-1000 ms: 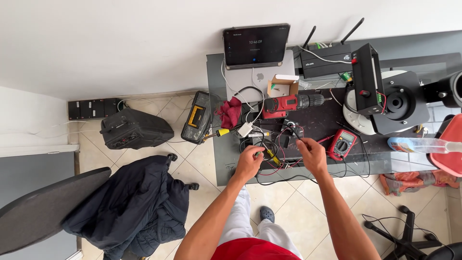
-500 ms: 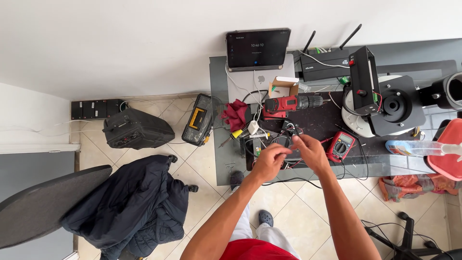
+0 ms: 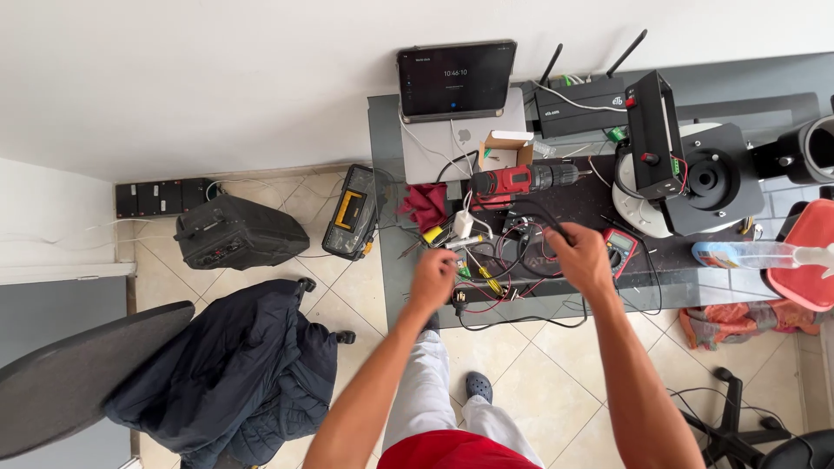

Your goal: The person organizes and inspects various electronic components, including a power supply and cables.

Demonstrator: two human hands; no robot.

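Observation:
My right hand [image 3: 578, 257] is closed on a black cable [image 3: 528, 207] that arcs up and left over the dark desk [image 3: 391, 260], just below the red drill [image 3: 516, 182]. My left hand [image 3: 433, 276] is curled at the desk's front edge, gripping a black cord whose plug [image 3: 458, 301] hangs just under the fingers. Between the hands lies a tangle of red and black wires [image 3: 499, 278]. A red multimeter [image 3: 619, 247] sits right beside my right hand.
A tablet [image 3: 456, 80], silver laptop [image 3: 430, 152], router [image 3: 580, 100] and small cardboard box [image 3: 504, 149] stand at the back. A black framed device [image 3: 660, 139] is at right, near a spray bottle [image 3: 747, 254]. On the floor are a yellow-black toolbox [image 3: 350, 224], black bag [image 3: 239, 233] and jacket-covered chair [image 3: 234, 365].
My hands were together over the wires; now they have drawn apart. The right hand has moved right and lifted a black cable into a loop, and the left has dropped to the desk's front edge.

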